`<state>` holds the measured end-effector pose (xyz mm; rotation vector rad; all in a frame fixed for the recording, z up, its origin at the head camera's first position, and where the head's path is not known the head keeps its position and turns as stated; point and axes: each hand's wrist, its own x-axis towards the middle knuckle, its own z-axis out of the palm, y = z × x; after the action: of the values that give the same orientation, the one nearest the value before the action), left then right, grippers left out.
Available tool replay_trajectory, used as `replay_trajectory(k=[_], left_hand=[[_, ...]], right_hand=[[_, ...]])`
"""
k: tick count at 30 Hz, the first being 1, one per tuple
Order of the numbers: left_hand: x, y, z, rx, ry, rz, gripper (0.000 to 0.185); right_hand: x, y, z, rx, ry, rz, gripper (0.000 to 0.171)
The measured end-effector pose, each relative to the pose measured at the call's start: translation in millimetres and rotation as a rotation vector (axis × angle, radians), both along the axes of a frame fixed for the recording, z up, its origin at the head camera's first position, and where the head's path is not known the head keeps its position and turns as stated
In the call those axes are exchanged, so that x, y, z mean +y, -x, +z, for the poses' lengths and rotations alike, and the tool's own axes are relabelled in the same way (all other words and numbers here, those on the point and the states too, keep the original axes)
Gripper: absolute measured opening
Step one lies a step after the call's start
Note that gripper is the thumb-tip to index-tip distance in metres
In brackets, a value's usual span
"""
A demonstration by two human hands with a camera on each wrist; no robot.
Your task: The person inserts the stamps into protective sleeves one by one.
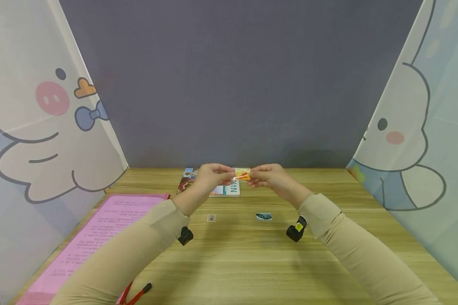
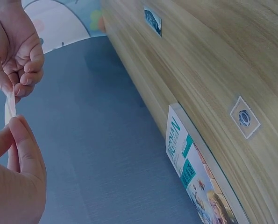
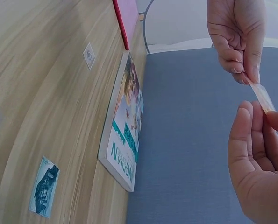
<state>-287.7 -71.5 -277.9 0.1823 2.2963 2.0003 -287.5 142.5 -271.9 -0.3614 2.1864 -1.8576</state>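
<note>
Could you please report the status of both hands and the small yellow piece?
Left hand and right hand pinching opposite ends of small yellow piece. Piece raised above wooden table. Book lying on table, clear of piece; no visible obstruction.

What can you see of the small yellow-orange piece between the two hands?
The small yellow-orange piece is thin, flat and roughly rectangular, with a glossy, plastic-like sheen: pale yellow above, orange below, some red. The left hand pinches one side, the right hand the other, holding it above the wood-grain table. The left wrist view shows it nearly edge-on.
</note>
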Motion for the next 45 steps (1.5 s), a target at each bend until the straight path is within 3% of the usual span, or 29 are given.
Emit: replay_trajectory(k=[45], left_hand=[[2.2, -4.4, -1.6, 0.020, 0.034, 0.043, 0.014]], right_hand=[[-0.3, 5.2, -8.3, -0.024, 0.097, 0.002, 0.026]])
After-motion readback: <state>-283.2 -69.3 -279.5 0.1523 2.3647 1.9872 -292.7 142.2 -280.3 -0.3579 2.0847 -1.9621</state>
